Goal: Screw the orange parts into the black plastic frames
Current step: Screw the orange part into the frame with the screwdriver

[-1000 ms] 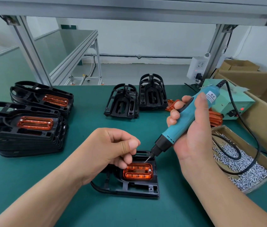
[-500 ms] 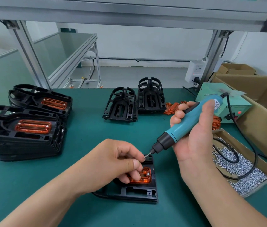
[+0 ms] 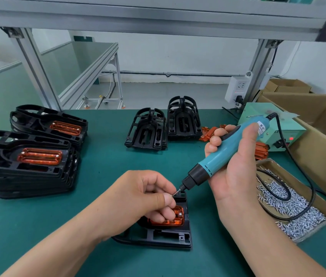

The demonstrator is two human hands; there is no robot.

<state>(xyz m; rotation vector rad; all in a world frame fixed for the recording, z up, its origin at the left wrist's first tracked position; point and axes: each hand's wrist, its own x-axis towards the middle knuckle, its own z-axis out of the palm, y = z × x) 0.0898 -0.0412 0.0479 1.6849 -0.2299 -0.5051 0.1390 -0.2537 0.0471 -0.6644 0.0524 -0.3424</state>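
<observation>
No legible text anywhere; white label (image 3: 261, 125) on the teal electric screwdriver (image 3: 211, 166) only a blur.

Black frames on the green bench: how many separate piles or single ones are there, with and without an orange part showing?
Left stacks topped with an orange part: 2
Bare stacks at the back: 2
Single near frame, orange part in it: 1
Total: 5

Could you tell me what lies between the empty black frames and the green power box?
Loose orange parts, partly behind the right hand, per the head view.
</observation>
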